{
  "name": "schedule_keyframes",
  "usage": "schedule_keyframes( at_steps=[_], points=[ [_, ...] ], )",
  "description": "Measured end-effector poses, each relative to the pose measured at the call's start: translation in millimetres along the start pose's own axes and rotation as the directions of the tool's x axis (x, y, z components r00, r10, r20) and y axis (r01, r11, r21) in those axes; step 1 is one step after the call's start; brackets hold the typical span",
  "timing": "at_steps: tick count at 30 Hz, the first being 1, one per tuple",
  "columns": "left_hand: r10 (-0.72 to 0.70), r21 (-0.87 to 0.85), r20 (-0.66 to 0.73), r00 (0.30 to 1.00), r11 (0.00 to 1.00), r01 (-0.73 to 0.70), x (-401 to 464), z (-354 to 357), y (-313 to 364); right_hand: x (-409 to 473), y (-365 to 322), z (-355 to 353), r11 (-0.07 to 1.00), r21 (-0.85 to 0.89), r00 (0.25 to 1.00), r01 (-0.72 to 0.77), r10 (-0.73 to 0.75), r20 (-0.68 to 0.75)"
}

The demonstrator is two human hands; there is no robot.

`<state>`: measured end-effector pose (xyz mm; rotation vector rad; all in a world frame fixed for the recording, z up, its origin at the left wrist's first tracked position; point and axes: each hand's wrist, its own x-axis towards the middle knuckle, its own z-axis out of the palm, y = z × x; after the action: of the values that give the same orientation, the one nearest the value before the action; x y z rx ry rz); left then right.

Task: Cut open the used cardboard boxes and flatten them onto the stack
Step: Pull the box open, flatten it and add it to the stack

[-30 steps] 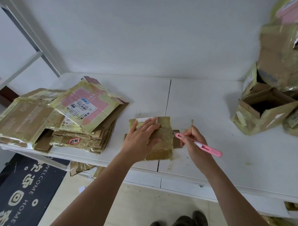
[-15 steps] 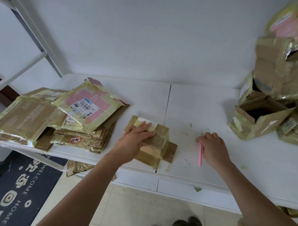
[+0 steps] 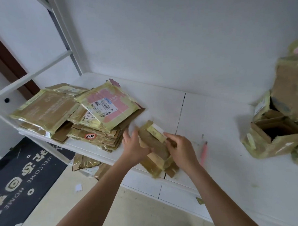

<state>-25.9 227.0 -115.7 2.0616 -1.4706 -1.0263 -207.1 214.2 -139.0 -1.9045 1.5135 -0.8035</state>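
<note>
Both hands grip small taped box (image 3: 154, 143) at bench (image 3: 221, 120) edge: left hand (image 3: 134, 147), right hand (image 3: 180, 149) | pink cutter (image 3: 204, 151) lies loose beside | flattened stack (image 3: 87, 118) left | grip detail blurred, likely curled.

Stack (image 3: 81, 118) left of box (image 3: 154, 144), cutter (image 3: 204, 151) right.

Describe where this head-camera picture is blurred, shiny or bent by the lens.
Head view: the left hand is smeared by motion blur; tape on the flattened stack shows glare; wide-angle distortion bends the white frame; light is soft and even.
</note>
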Motion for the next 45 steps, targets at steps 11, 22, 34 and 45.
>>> schedule_keyframes(
  at_steps=[11, 22, 34, 45],
  points=[
    [-0.195, -0.609, 0.04, 0.98, 0.773, 0.179, -6, 12, 9, 9, -20, -4, 0.909, -0.417, 1.0, 0.005, -0.002, 0.007],
    [-0.186, -0.586, 0.06, 0.981, 0.789, 0.186, -2, 7, 10, 33, -39, -7, 0.84, -0.529, 0.98, 0.121, -0.018, 0.197],
    [-0.163, -0.562, 0.068, 0.984, 0.809, 0.173, -2, 7, 9, 66, -28, -38, 0.974, -0.22, 0.896, -0.042, 0.135, 0.424],
    [-0.171, -0.528, 0.078, 0.982, 0.828, 0.186, -2, 6, 14, 75, -24, -47, 0.976, -0.16, 0.86, -0.148, 0.207, 0.467]
  ],
)
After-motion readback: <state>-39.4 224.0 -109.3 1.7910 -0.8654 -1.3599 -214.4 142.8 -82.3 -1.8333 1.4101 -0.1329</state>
